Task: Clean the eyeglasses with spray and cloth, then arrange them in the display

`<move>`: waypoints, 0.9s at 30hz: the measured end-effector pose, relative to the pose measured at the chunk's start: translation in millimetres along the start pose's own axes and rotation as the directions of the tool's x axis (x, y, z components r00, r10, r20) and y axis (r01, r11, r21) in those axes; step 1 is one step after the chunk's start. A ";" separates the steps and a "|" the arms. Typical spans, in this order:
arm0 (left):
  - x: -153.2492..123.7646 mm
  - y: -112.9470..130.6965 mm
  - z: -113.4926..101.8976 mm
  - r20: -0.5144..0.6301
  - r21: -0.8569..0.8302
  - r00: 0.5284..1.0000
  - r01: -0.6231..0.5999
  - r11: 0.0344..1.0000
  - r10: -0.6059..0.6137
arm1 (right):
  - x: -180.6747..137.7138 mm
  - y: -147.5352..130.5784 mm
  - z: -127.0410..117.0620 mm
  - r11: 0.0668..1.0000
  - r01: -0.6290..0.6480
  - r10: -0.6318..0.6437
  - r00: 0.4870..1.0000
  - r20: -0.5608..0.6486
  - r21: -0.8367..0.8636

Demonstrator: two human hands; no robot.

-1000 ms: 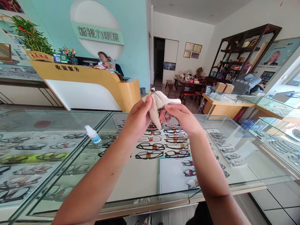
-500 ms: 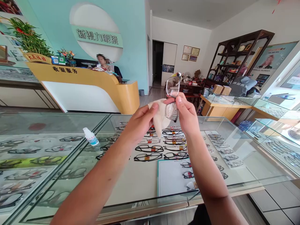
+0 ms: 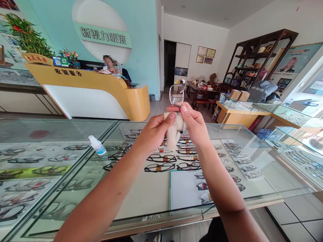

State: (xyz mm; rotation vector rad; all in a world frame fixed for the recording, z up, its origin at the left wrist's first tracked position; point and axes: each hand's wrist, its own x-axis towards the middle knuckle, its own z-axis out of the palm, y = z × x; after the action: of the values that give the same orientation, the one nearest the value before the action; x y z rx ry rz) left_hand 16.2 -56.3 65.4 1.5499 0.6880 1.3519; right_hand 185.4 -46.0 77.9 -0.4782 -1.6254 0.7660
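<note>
Eyeglasses (image 3: 177, 95) are held on end above the far half of the table (image 3: 136, 201), one lens over the other and well clear of its glass top. The right hand (image 3: 193, 121) has a narrow grip, thumb and finger pinching the frame near its middle. The left hand (image 3: 157, 127) has its grip closed on a pale cloth (image 3: 173, 137), the thumb pressing it against the lower lens; part of the cloth hangs down toward the table. The upper lens is uncovered. How the frame's arms are folded I cannot tell.

A spray bottle (image 3: 97, 146) rests on the table's left part, well apart from both hands, and rows of display glasses (image 3: 160, 167) lie beneath the table's glass.

The step in hand appears to be wiping the lower lens, with the cloth likely folded over both its faces. Whether that lens is clean cannot be judged, since cloth and fingers hide most of it. The next move seems to call for light rubbing across the whole lens while the right hand steadies the frame, so that the rim does not twist. After that, lifting the cloth away above the table would let the lens be checked.
</note>
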 end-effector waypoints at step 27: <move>2.0 9.1 3.2 0.078 -0.026 0.997 0.004 1.000 -0.002 | 1.7 -4.2 0.2 0.999 0.028 -0.032 0.993 0.114 0.031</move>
State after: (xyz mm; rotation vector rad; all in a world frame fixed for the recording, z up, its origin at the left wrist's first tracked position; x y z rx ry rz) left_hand 18.3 -59.2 74.6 1.5720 0.6223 1.2857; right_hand 185.4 -47.8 82.1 -0.3936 -1.7215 0.8064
